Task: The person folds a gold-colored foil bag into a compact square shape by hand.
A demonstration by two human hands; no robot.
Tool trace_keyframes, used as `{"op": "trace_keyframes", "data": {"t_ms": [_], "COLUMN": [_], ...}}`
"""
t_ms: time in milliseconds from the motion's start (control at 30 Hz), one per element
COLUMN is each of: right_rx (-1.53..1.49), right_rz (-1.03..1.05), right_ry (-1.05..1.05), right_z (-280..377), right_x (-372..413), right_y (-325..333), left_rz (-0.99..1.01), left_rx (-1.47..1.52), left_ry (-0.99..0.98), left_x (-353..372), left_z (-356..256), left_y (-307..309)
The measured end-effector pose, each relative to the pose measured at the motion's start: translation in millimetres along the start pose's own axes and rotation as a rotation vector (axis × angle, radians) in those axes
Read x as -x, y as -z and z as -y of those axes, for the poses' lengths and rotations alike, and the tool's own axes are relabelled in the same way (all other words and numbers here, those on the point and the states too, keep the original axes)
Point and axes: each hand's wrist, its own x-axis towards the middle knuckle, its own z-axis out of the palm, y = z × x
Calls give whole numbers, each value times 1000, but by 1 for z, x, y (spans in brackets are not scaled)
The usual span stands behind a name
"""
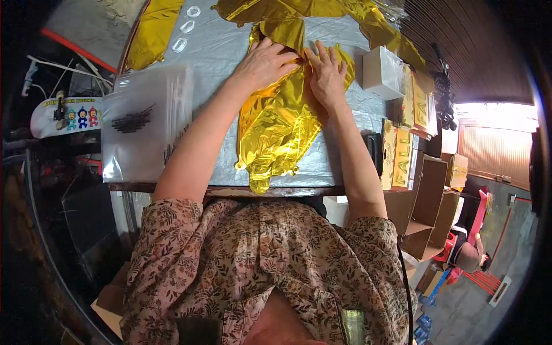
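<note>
Floral shirt (264,247); gold foil (282,132) (under hands (264,64)) reaches table edge (313,192), box (382,72) apart.

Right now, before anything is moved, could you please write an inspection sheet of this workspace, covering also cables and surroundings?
Surface: silvery table cover, wrinkled.
Job's things: creased gold foil piece between the forearms, resting on the cover.
Clutter: clear plastic sheets or bags at left, white box at right, more gold foil along the far side.
Hands: left hand and right hand both touch the foil piece; whether they pinch it, cannot tell.
Cables: dark cord by the right sleeve; what it serves is not visible.
Surroundings: open cardboard boxes and another person, both at right.
</note>
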Motion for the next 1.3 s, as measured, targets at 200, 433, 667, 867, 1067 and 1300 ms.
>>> {"op": "trace_keyframes", "data": {"t_ms": [200,433,667,867,1067,1300], "right_rx": [-29,-40,1,-31,62,135], "right_rz": [-1,29,38,17,15,32], "right_ry": [12,15,30,31,82,113], "right_z": [3,8,7,11,15,16], "right_x": [-3,-3,-2,1,0,0], "right_y": [3,7,5,7,11,9], "left_rz": [-13,-44,-55,-101,-54,-20], "left_rx": [11,-38,65,43,32,59], "left_ry": [7,-30,1,-17,-15,12], "left_x": [1,2,1,1,1,1], "left_z": [-2,0,-3,1,-2,-1], "left_y": [1,-1,3,-2,4,4]}}
